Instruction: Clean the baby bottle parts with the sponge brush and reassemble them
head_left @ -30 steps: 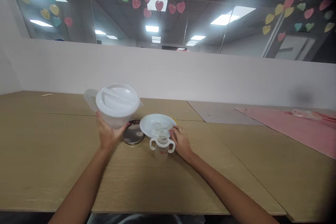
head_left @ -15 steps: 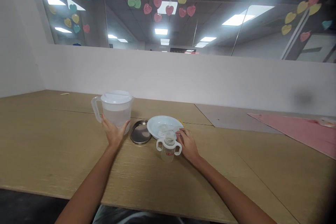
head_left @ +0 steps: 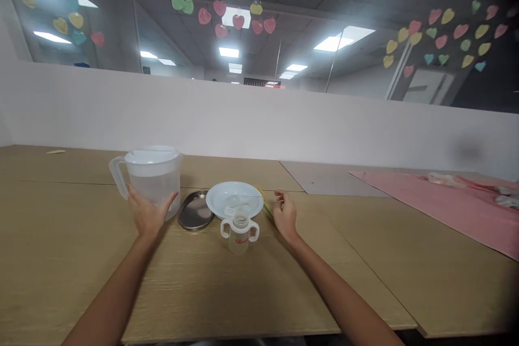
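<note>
My left hand (head_left: 148,213) is spread round the lower front of a clear plastic pitcher (head_left: 156,186) with a white lid, thumb on its right side. The pitcher stands upright. My right hand (head_left: 285,215) hovers to the right of a white plate (head_left: 214,201), fingers loosely bent and apart, with nothing visible in them. Beside it lies a thin yellow-green stick (head_left: 267,210), partly hidden by the plate. In front of the plate stands a two-handled baby bottle (head_left: 239,240) with an uncovered threaded neck. Clear plastic pieces (head_left: 233,204) lie in the plate.
A round metal tray (head_left: 195,211) sits between the pitcher and the plate. On the right lies a pink cloth (head_left: 425,200), with crumpled fabric (head_left: 458,181) on it. A small pale strip (head_left: 55,151) rests at the back left. Behind the table rises a white wall (head_left: 259,124).
My right hand has drawn away from the plate's rim to the right, exposing the yellow-green stick. The view has turned right, so things appear farther left. My left hand stays on the pitcher.
</note>
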The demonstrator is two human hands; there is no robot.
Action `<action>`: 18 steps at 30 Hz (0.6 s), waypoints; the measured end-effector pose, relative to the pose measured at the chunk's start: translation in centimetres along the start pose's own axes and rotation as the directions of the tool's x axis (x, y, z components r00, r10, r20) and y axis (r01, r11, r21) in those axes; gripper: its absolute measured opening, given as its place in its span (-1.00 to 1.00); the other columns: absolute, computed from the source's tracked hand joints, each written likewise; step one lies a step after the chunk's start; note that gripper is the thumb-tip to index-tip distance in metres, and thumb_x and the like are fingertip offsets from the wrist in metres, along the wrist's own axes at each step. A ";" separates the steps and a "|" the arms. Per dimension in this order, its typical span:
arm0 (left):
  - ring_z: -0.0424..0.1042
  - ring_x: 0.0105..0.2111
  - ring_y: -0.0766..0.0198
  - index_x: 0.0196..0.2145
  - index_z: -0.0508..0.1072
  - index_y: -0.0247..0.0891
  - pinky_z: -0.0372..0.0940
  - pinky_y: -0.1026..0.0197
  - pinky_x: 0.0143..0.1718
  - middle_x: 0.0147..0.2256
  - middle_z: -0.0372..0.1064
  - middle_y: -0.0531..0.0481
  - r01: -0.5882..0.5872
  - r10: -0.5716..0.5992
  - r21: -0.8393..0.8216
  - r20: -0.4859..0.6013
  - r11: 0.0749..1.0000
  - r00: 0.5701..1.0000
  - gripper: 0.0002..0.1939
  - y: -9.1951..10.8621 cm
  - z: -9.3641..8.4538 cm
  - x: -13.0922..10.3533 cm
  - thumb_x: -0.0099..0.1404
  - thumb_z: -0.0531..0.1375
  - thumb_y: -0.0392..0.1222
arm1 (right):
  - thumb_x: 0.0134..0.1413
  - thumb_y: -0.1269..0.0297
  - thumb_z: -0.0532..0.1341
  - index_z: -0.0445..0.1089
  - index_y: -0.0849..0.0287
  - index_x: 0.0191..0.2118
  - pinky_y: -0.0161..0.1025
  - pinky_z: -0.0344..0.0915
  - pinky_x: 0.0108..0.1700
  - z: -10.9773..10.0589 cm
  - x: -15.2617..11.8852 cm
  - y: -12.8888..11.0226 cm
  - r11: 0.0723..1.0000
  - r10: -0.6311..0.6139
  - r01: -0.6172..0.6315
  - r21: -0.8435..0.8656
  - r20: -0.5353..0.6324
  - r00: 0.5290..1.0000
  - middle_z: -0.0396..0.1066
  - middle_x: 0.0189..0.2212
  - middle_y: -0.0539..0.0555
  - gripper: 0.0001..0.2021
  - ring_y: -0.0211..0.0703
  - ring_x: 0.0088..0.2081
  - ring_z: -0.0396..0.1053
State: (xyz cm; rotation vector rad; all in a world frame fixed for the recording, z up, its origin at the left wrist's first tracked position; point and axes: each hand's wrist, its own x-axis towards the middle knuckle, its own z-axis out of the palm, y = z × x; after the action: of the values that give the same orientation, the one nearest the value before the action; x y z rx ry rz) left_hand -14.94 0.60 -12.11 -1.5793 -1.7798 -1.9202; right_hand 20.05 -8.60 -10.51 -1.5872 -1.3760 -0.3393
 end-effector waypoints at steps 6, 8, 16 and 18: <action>-0.16 0.22 -0.29 0.28 -0.23 -0.35 -0.19 -0.40 0.15 0.23 -0.19 -0.44 -0.156 0.142 -0.055 -0.202 0.986 0.969 0.05 3.1 -1.0 -1.1 0.06 0.26 0.12 | 0.00 0.35 0.05 0.34 0.24 -0.15 -0.26 0.27 -0.31 1.1 -0.2 2.8 0.974 0.061 -0.020 -0.223 0.179 0.982 0.41 -0.27 0.22 -0.72 -0.11 -0.30 0.38; -0.02 0.19 -0.14 0.24 -0.06 -0.34 -0.10 -0.26 0.18 0.17 -0.02 -0.34 -0.322 0.301 -0.117 -0.167 0.940 0.939 -0.20 4.7 -1.0 -1.5 0.17 0.19 -0.01 | 0.01 0.28 0.12 0.38 0.22 -0.28 -0.28 0.26 -0.37 1.5 -0.6 3.0 0.959 0.081 -0.003 -0.284 0.263 0.961 0.43 -0.34 0.21 -0.82 -0.10 -0.35 0.40; 0.39 -0.20 0.18 -0.26 0.48 -0.21 0.22 0.13 -0.12 -0.25 0.48 -0.04 -0.562 0.641 -0.365 0.629 0.743 0.439 -0.73 12.4 5.2 -1.9 0.32 -0.01 -0.18 | 0.13 0.43 0.02 0.38 0.26 -0.31 -0.23 0.24 -0.35 1.6 -0.3 2.5 0.893 0.218 -0.021 -0.450 0.392 0.894 0.44 -0.31 0.28 -0.81 -0.05 -0.33 0.44; 0.39 -0.17 0.18 -0.24 0.50 -0.20 0.21 0.15 -0.09 -0.21 0.48 -0.05 -0.573 0.558 -0.286 0.737 0.768 0.380 -0.72 13.9 7.3 -2.1 0.30 -0.02 -0.20 | 0.16 0.41 0.00 0.38 0.27 -0.26 -0.24 0.24 -0.33 1.5 0.0 2.3 0.878 0.261 -0.044 -0.477 0.398 0.879 0.44 -0.28 0.28 -0.79 -0.05 -0.30 0.44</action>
State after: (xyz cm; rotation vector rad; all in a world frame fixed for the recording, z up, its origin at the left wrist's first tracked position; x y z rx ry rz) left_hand -0.49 0.62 -5.58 -2.8412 -1.0425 -0.8651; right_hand 21.49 -7.21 -12.33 -2.2688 -1.5755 -0.2049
